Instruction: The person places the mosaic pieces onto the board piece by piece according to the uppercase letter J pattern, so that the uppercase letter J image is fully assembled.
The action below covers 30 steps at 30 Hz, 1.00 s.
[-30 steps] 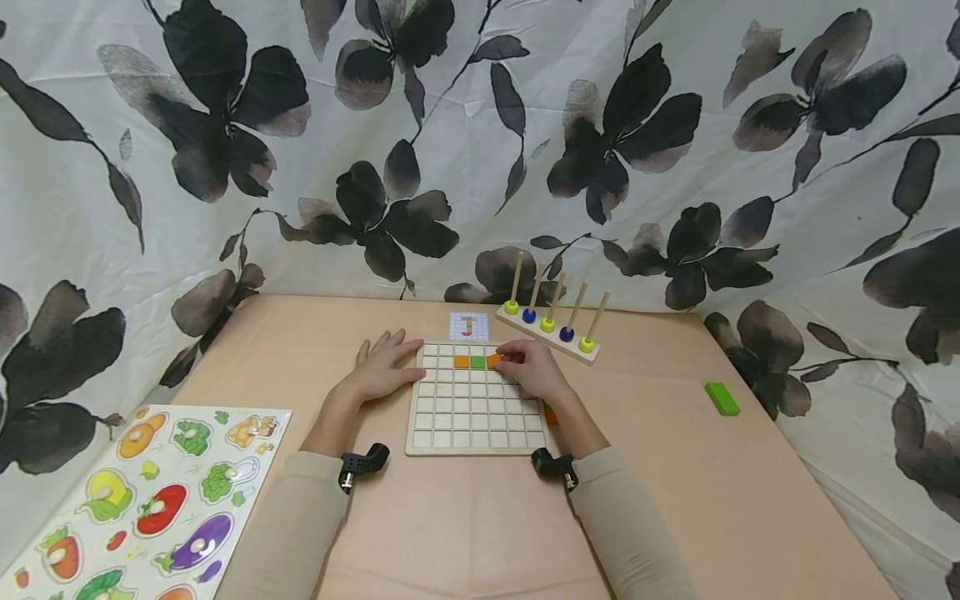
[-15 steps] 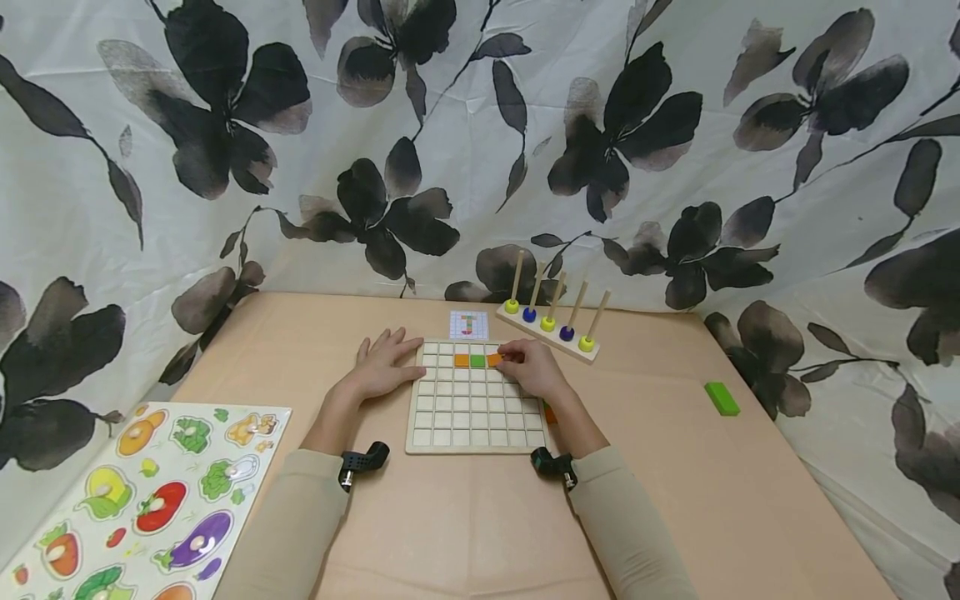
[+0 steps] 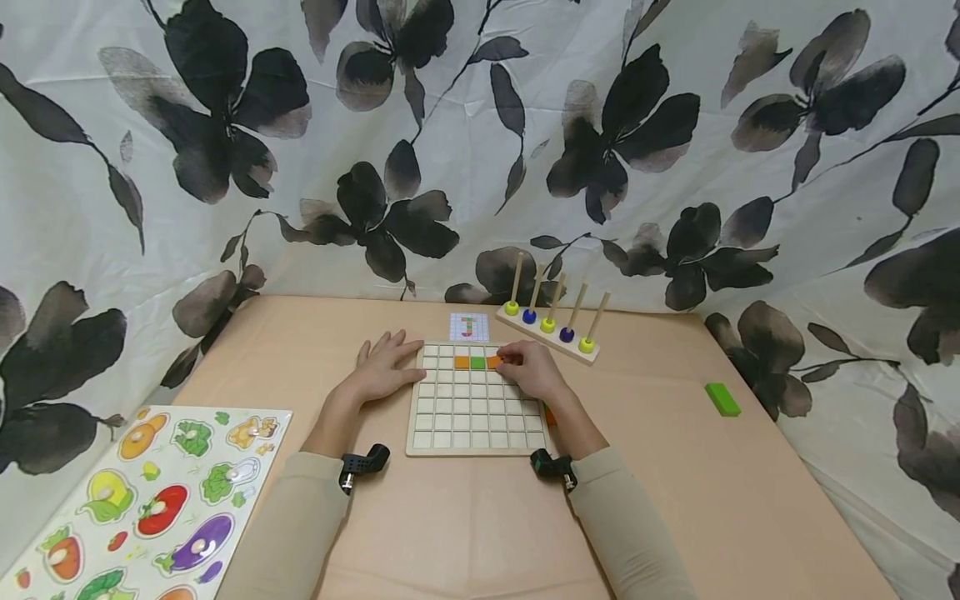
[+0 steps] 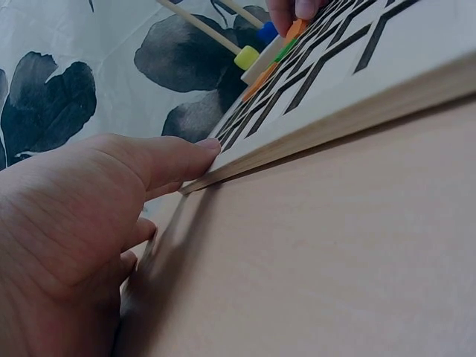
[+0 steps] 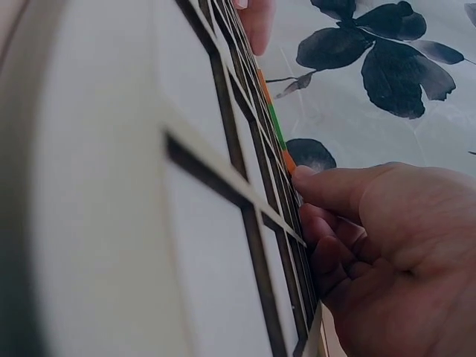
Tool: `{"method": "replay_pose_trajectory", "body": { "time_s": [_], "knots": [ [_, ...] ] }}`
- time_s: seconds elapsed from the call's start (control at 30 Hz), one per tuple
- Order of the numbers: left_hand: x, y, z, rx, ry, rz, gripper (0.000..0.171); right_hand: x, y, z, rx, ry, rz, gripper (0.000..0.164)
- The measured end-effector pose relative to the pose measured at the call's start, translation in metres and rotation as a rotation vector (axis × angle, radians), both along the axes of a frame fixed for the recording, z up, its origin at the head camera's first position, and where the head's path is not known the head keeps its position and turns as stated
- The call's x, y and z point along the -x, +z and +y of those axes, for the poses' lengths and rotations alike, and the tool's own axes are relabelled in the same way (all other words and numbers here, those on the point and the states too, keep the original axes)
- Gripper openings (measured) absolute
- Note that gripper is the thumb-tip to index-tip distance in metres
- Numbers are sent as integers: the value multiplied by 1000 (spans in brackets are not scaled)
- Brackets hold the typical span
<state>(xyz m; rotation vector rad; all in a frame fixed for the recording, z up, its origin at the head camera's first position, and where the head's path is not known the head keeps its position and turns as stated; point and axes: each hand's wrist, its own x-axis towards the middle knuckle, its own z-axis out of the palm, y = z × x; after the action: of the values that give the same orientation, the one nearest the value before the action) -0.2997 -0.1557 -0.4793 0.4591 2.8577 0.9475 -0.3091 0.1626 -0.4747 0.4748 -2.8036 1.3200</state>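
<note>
A wooden grid board (image 3: 472, 417) lies mid-table. Its second row holds an orange tile (image 3: 461, 362), a green tile (image 3: 477, 362) and another orange tile (image 3: 492, 362). My right hand (image 3: 534, 372) has curled fingers and pinches that right-hand orange tile (image 5: 288, 159) at its edge; the right wrist view shows a fingertip (image 5: 305, 178) on it. My left hand (image 3: 384, 369) lies flat on the table. Its fingers (image 4: 171, 160) are straight and rest against the board's left edge (image 4: 312, 126).
A peg rack (image 3: 551, 331) with coloured beads stands behind the board, beside a small pattern card (image 3: 468, 325). A green block (image 3: 722, 398) lies at the right, and a vegetable puzzle (image 3: 150, 492) at the front left. An orange piece (image 3: 551, 415) peeks out right of the board. Floral cloth surrounds the table.
</note>
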Motion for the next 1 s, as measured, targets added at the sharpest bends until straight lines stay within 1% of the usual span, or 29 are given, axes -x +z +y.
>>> {"method": "replay_pose_trajectory", "body": {
  "time_s": [0.23,0.53,0.67,0.8,0.9,1.0],
  "knots": [
    [-1,1,0,-3,2,-4,70,0,1,-1,-28,7,1,30],
    [0,1,0,-8,4,-10,70,-1,3,-2,-21,4,-14,31],
    [1,1,0,-3,2,-10,70,-4,8,-3,18,21,-22,31],
    [0,0,1,1,1,-4,69,-8,16,-1,60,60,-18,33],
    [0,0,1,1,1,3,69,-9,23,1,73,82,-23,34],
    [-1,0,1,5,3,5,69,-10,29,5,75,84,-30,35]
  ]
}}
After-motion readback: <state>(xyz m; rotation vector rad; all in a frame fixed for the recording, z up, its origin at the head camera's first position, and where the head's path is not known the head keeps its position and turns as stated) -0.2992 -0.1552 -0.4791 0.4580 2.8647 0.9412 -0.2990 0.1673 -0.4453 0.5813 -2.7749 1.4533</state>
